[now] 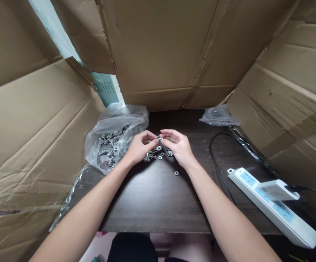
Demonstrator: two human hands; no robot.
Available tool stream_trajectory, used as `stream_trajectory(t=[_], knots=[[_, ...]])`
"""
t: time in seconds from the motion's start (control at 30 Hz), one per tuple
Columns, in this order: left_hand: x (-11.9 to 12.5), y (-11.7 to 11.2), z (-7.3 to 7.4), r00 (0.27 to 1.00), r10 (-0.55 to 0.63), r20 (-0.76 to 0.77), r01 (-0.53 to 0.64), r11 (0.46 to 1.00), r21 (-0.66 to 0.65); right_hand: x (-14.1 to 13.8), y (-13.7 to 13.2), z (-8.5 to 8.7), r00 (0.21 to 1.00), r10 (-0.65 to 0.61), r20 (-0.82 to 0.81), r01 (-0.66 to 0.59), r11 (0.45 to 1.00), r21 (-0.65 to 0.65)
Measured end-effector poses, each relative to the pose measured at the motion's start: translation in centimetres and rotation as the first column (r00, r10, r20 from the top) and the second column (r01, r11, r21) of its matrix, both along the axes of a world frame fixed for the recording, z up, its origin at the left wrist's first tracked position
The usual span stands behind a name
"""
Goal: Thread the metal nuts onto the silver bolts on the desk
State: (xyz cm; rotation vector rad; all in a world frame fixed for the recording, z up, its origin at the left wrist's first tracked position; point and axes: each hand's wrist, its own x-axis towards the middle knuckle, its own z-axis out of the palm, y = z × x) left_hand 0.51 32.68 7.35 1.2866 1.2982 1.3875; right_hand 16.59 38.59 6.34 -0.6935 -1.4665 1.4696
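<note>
Over the middle of the table, my left hand [141, 146] and my right hand [179, 146] meet fingertip to fingertip. Both are closed in a pinch on a small shiny metal bolt [159, 138]; its finer details are too small to make out. Beneath and between the hands lies a loose group of bolts [149, 156] and washers [160, 158], partly hidden by the fingers. A single hex nut [176, 173] rests apart, nearer the table's front, below my right wrist.
Left of my hands, an open clear plastic bag [92, 145] holds many metal fasteners [111, 140]. Another plastic bag [218, 115] lies at the back right. A white power strip [272, 207] with a plugged-in adapter [278, 190] and a black cable [211, 149] occupy the right. Cardboard walls [169, 47] surround the table.
</note>
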Motion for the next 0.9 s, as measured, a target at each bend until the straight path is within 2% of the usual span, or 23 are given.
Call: stream_trajectory(t=[0.2, 0.27, 0.33, 0.43, 0.5, 0.6, 0.7, 0.77, 0.9], knots=[[-0.1, 0.1, -0.2, 1.000, -0.005, -0.005, 0.005, 1.000, 0.008, -0.2, 0.2, -0.5, 1.000, -0.003, -0.019, 0.003, 1.000, 0.007], [-0.1, 0.1, -0.4, 1.000, 0.012, -0.012, -0.012, 1.000, 0.006, -0.2, -0.1, -0.4, 0.999, -0.040, 0.029, 0.038, 0.997, 0.074], [0.0, 0.2, -0.7, 1.000, 0.026, -0.014, -0.026, 1.000, 0.006, -0.3, -0.5, -0.3, 0.988, -0.125, 0.095, 0.104, 0.974, 0.201], [0.2, 0.3, -1.0, 0.999, 0.046, -0.013, -0.046, 0.999, 0.010, -0.2, -1.1, 0.1, 0.940, -0.291, 0.177, 0.183, 0.869, 0.460], [0.3, 0.3, -1.2, 0.998, 0.062, -0.006, -0.062, 0.998, 0.010, -0.2, -1.3, 0.3, 0.903, -0.370, 0.218, 0.176, 0.783, 0.596], [0.5, 0.4, -1.4, 0.997, 0.077, 0.007, -0.077, 0.997, 0.005, -0.2, -1.5, 0.5, 0.869, -0.411, 0.275, 0.109, 0.701, 0.705], [0.5, 0.3, -1.3, 0.996, 0.087, 0.012, -0.087, 0.996, 0.004, -0.2, -1.5, 0.6, 0.875, -0.401, 0.269, 0.069, 0.655, 0.753], [0.4, 0.3, -1.1, 0.996, 0.083, 0.031, -0.083, 0.997, 0.000, -0.2, -1.6, 0.7, 0.879, -0.397, 0.265, 0.078, 0.668, 0.740], [0.1, 0.2, -0.7, 0.996, 0.029, 0.083, -0.027, 0.999, -0.027, 0.1, -1.6, 0.9, 0.889, -0.377, 0.260, 0.134, 0.758, 0.639]])
